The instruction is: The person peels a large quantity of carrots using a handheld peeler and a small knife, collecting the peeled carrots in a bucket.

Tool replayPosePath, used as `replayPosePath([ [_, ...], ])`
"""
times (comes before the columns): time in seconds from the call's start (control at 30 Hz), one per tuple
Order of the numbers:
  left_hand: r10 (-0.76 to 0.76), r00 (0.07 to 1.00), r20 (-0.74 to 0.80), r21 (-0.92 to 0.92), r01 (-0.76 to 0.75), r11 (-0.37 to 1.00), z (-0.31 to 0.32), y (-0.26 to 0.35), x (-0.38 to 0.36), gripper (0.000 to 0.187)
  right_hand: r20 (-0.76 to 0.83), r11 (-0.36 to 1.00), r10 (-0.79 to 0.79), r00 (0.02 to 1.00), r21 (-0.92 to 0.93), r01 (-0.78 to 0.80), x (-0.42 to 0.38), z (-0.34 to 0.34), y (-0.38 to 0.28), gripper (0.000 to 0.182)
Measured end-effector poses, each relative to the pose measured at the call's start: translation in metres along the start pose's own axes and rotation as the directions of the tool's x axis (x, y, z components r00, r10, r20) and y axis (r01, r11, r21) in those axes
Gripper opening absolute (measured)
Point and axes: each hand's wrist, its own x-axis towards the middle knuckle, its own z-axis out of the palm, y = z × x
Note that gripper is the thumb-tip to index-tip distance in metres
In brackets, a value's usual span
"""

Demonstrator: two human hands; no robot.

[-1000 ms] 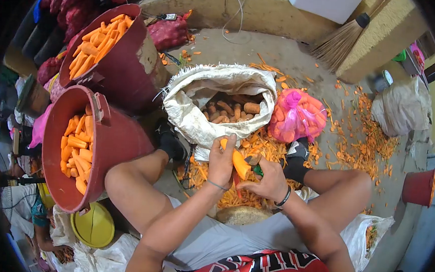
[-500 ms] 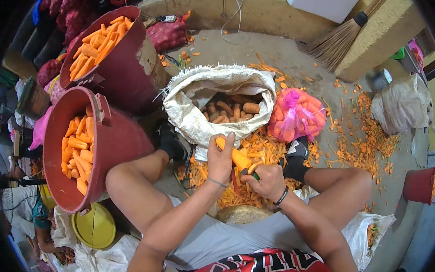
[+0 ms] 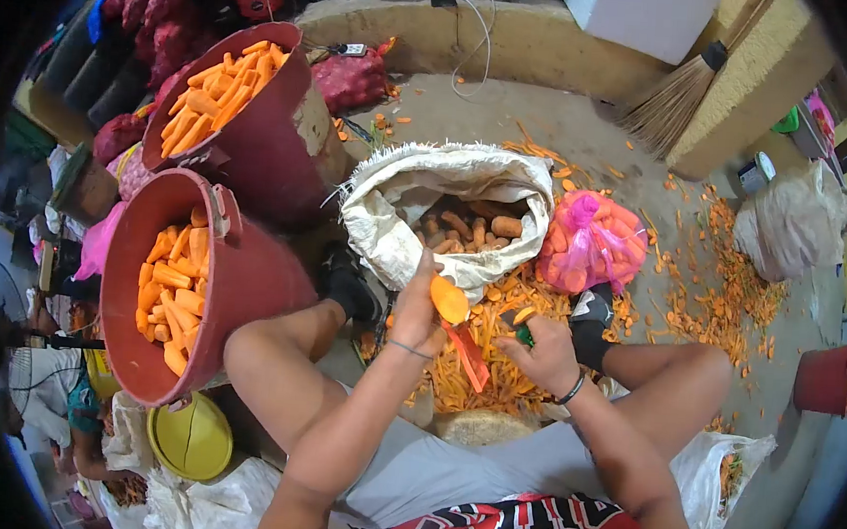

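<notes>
The left hand [image 3: 418,315] is gripping a peeled carrot [image 3: 448,299] above the peel pile [image 3: 480,365], a strip of peel [image 3: 466,354] hanging beneath it. Just beside it, the right hand [image 3: 546,350] is clenching a green-handled peeler [image 3: 524,331]. Beyond them an open sack [image 3: 397,214] is holding unpeeled carrots, a pink net bag [image 3: 592,241] beside it, and two red buckets [image 3: 248,283] of peeled carrots are standing farther left
</notes>
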Motion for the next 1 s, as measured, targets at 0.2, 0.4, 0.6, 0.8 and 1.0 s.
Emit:
replayPosePath([
  [0.2,0.471,0.801,0.370,-0.711,-0.082,0.699,-0.056,0.186,-0.015,0.077,0.188,0.977,0.133,0.973,-0.191,-0.096,0.006,-0.004,0.008,0.071],
  [0.4,0.560,0.778,0.285,-0.349,-0.460,0.816,-0.032,0.141,-0.029,0.084,0.213,0.959,0.282,0.936,-0.089,-0.268,0.026,-0.020,0.002,0.059],
  [0.6,0.260,0.819,0.511,-0.146,-0.215,0.966,0.037,0.055,-0.050,0.074,0.396,0.507,0.349,0.849,0.682,-0.527,0.028,-0.054,-0.060,0.036],
  [0.8,0.137,0.652,0.746,0.510,-0.691,0.513,0.041,0.051,-0.050,0.063,0.125,0.718,0.460,0.879,0.529,-0.451,0.022,-0.081,-0.069,0.024],
  [1.0,-0.094,0.463,0.881,0.342,-0.763,-0.549,0.038,0.038,-0.092,0.057,0.042,0.935,0.300,0.953,0.187,-0.302,-0.001,-0.088,-0.077,0.024],
])
